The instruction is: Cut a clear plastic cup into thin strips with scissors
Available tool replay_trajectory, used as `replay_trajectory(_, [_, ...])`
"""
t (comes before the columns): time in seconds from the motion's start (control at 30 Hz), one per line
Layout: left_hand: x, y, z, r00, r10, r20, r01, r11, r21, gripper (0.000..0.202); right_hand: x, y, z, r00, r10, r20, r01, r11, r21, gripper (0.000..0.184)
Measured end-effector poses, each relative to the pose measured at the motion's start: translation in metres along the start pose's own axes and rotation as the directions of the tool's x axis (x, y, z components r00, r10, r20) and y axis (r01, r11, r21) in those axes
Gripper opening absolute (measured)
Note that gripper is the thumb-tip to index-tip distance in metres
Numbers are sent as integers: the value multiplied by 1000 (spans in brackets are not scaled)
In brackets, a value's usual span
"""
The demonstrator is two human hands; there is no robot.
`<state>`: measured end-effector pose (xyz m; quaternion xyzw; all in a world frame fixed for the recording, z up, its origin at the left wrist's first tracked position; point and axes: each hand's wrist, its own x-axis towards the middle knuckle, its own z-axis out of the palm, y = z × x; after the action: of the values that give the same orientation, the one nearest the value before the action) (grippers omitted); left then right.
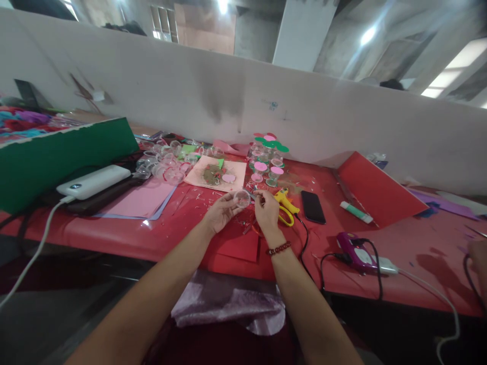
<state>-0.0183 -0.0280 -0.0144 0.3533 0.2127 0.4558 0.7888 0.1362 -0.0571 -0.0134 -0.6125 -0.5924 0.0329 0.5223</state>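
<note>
My left hand (pixel 221 212) pinches a small clear plastic cup (pixel 242 198) by its edge, with the round mouth facing me. Close beside it, the fingers of my right hand (pixel 267 209) are closed on a slim grey blade-like tool (pixel 251 194), whose tip points at the cup; its grip is hidden in the hand. Behind the hands lies a pale pink sheet (pixel 239 170) with a brownish smear, a pink paper disc (pixel 229 178) and a green scrap. To its right stand stacked clear cups topped with pink discs (pixel 260 166) and green and red flower shapes (pixel 269 143).
A yellow glue gun (pixel 286 198) and a black phone (pixel 313 207) lie right of my hands. Further right are a glue stick (pixel 356 212), a purple power strip (pixel 356 253) and another person's hand (pixel 478 258). Loose clear cups (pixel 167 165) and a white power bank (pixel 93 182) sit left.
</note>
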Motion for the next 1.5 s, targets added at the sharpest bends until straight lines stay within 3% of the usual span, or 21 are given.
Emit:
replay_trajectory(0.27, [-1,-3,3,996,78,-34,-76,995,70,34,-5,-5,2,994,7,110,-8,1000,13,23])
replay_trajectory(0.63, [-5,-6,8,991,112,-70,-89,958,273,40,-8,-5,2,991,-49,128,72,981,-182,16])
replay_trajectory(1.5, [-2,-9,3,988,134,-71,-104,938,331,41,-8,-2,3,988,-56,143,91,961,-259,17])
